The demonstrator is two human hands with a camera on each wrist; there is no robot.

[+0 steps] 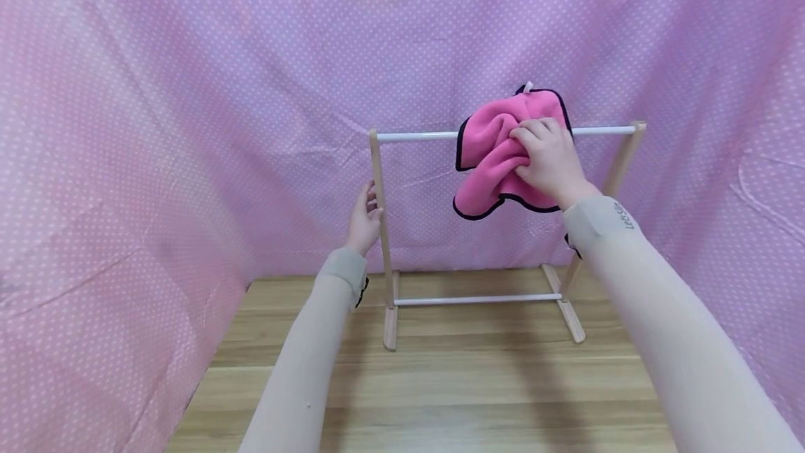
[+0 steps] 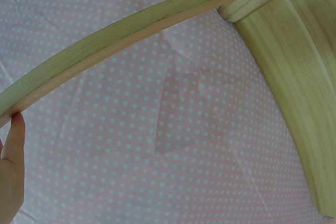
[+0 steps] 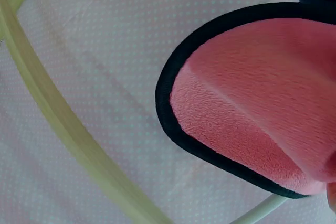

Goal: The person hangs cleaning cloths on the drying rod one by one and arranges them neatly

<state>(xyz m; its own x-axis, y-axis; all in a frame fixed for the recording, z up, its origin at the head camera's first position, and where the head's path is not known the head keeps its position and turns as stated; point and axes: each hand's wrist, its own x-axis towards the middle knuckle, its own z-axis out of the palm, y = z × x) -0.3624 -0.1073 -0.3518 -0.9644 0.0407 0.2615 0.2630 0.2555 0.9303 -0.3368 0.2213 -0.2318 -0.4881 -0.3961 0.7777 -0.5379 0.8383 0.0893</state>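
My right hand grips a bunched pink cloth with black edging, its fingers curled into the folds. The cloth overlaps the white top bar of a wooden rack in the head view, with a small white tag at its upper edge. In the right wrist view, a rounded black-edged corner of the cloth fills the right side, and only a bit of a finger shows. At the rack's left post, my left hand has its fingers loosely bent. One fingertip touches the post's edge in the left wrist view.
The rack stands on a wood-grain table, on two flat feet joined by a white lower bar. Its right post rises just beyond my right wrist. Pink dotted fabric hangs behind and at both sides.
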